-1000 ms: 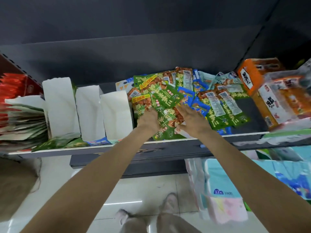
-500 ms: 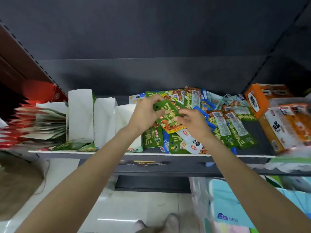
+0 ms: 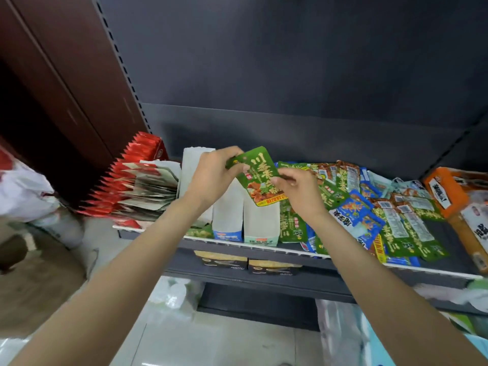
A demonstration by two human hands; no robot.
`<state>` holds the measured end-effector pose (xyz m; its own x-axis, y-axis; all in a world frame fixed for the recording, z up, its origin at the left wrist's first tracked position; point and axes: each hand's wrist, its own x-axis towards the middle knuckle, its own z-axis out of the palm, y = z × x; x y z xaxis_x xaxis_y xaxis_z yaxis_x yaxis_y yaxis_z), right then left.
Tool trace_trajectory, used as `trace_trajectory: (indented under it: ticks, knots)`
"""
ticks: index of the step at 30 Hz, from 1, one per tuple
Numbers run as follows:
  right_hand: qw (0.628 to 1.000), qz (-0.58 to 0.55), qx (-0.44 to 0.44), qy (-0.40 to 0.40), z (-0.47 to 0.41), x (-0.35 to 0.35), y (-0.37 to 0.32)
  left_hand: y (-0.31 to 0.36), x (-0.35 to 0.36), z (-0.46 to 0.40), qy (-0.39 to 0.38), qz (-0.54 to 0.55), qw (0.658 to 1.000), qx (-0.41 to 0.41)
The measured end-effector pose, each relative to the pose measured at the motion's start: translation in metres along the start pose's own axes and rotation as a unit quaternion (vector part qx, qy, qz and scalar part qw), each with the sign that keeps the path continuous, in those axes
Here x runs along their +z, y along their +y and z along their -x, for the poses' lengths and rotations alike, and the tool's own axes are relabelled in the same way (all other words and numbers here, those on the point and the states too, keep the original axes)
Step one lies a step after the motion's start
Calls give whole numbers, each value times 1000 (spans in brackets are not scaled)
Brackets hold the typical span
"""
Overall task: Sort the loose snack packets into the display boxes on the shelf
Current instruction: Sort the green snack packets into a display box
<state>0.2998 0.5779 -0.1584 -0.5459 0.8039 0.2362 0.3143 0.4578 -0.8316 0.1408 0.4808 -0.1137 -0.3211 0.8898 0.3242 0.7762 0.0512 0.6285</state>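
Observation:
A stack of green snack packets (image 3: 257,175) is held up above the shelf, tilted, over the white display boxes. My left hand (image 3: 214,171) grips its upper left edge and my right hand (image 3: 297,190) pinches its right edge. Three white display boxes (image 3: 228,210) stand side by side on the shelf just below the stack. A loose heap of green, blue and brown packets (image 3: 369,207) covers the shelf to the right of my right hand.
Red packets (image 3: 137,175) stand fanned in a row left of the boxes. An orange carton (image 3: 443,191) sits at the far right. The shelf's white front edge (image 3: 264,245) runs below the boxes. A dark back panel rises behind; wrapped goods lie on the floor below.
Both hands have lifted a stack of green packets off the heap and carried it up and left, over the white boxes. My view has tilted upward.

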Motion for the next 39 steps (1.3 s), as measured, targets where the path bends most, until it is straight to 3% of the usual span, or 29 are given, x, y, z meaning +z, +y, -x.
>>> trace_trajectory:
  ticks: [7,12,17,20,24,27,33,39]
  knots:
    - [1000,-7,7,-13,5,86,-47,-61,-74,24,-7,-47,997,64]
    - [999,0,46,-4,15,133,-59,-95,-95,39,-53,-78,991,90]
    - [992,47,114,-39,25,158,-58,-107,-92,42,-154,-160,971,89]
    - [992,46,111,-39,32,156,-63,-112,-81,44,-228,-185,951,92]
    - [975,129,124,-134,33,149,-60,-119,-67,42,-295,-176,938,50]
    - [961,109,161,-195,29,143,-57,-124,-63,40,-324,-148,934,41]
    - [987,32,110,-111,30,112,-49,-109,-58,34,-227,-25,973,24]
    - [990,94,101,20,35,48,-18,-51,0,14,-162,47,985,40]
